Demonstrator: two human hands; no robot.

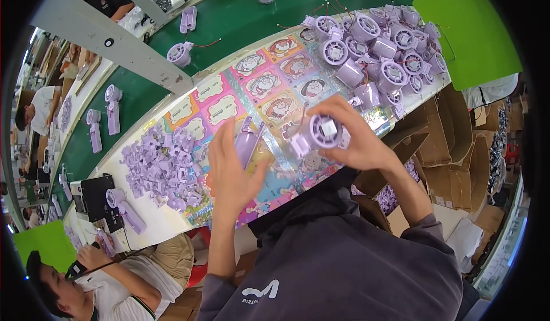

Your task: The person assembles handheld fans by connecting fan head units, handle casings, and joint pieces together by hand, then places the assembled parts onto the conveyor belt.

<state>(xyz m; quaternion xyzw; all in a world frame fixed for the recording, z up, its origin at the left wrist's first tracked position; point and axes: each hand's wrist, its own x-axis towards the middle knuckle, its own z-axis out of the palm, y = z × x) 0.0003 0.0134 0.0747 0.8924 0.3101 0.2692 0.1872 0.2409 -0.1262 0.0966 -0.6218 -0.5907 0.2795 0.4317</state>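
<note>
My right hand (pixel 361 140) grips a round lilac fan head (pixel 325 132) between thumb and fingers. A small lilac joint piece (pixel 300 146) sits at the fan head's left side. Between the thumb and raised fingers of my left hand (pixel 232 169) is a long lilac handle shell (pixel 248 143), tilted upright and apart from the fan head. Both hands are above a table mat (pixel 281 106) of colourful cartoon prints.
Many fan heads with thin red wires (pixel 392 71) are heaped at the right. Small lilac parts (pixel 163 169) form a pile at the left. Beyond runs a green conveyor (pixel 229 34) carrying fan pieces. A white post (pixel 123 43) rises at left. Cardboard boxes (pixel 450 132) stand at right; a co-worker (pixel 126 281) sits at left.
</note>
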